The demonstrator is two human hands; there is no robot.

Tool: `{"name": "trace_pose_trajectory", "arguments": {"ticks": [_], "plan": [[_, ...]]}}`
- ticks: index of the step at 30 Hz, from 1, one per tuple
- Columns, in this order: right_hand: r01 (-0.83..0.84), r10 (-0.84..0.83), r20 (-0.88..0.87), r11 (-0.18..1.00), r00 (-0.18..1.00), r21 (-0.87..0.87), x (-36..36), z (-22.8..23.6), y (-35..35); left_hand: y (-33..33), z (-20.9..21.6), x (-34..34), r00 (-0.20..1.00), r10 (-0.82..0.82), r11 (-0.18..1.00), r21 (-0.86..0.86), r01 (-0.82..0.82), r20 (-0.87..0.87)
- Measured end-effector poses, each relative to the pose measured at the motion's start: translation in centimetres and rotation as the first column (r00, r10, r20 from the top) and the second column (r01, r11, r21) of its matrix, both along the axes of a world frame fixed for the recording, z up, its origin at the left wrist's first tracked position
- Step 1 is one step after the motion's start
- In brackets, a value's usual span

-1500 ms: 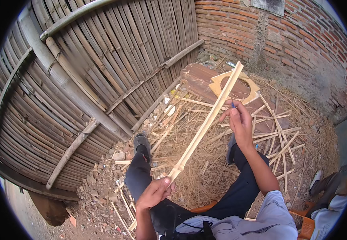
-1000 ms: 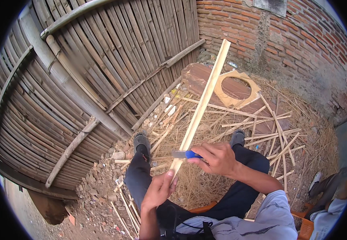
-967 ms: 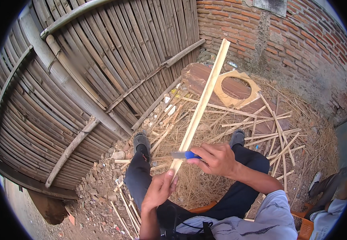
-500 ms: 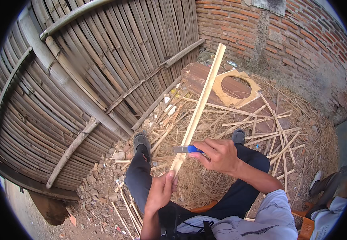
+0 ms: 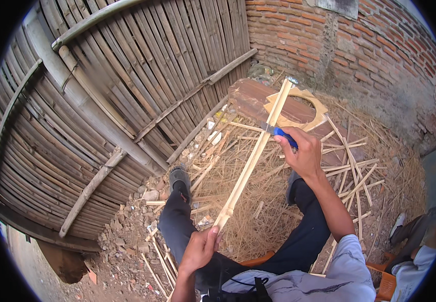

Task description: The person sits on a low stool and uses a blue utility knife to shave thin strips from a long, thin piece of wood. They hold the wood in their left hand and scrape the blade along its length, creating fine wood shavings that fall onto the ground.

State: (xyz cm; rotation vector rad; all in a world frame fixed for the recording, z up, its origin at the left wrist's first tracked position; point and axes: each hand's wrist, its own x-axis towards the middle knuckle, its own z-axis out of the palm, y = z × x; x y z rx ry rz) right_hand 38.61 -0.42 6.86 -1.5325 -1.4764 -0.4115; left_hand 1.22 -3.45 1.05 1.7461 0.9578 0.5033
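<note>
I see the right hand [image 5: 303,151] with its fingers wrapped tight around a blue knife [image 5: 286,137]. The left hand [image 5: 199,249] has its thumb and fingers pinched on the near end of a long stick [image 5: 250,168]. So the stick starts in the left fingers, slants up past the right fingertips, and pokes out well beyond them. The blade lies across it just left of the right fingers; I can't tell how deep it bites.

I'd guess this stick is partly done. Its sides look cut straight, but a bump [image 5: 226,210] sticks up just past the left thumb, so some smoothing may be left. I can't tell how much.

The stick is pale yellow, thin and straight, with a line running down its far part.

Farther out, to the right of the right fingers, lie lots of thin strips [image 5: 351,161] in a messy heap, so I think plenty of cutting is done. More sticks [image 5: 152,272] lie left of the left hand. Dry straw [image 5: 250,231] covers the ground between the hands. Past the right fingertips is a pale board [image 5: 320,106] with a round hole.
</note>
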Motion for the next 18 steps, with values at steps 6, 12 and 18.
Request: {"name": "trace_pose_trajectory", "arguments": {"ticks": [6, 12, 18], "plan": [[0.261, -0.266, -0.171, 0.964, 0.948, -0.056, 7.9, 1.3, 1.7, -0.5, -0.9, -3.1, 0.996, -0.052, 0.997, -0.063, 0.048, -0.072], [0.111, -0.133, -0.290, 0.989, 0.948, -0.094, 6.4, -0.2, 1.1, 0.1, -1.3, -4.4, 0.984, 0.121, 0.975, -0.172, -0.143, -0.132], [-0.335, 0.315, -0.125, 0.919, 0.941, -0.208, -5.3, -2.4, -2.8, 1.2, -1.1, -2.0, 0.987, 0.148, 0.961, -0.228, -0.157, -0.055]]}}
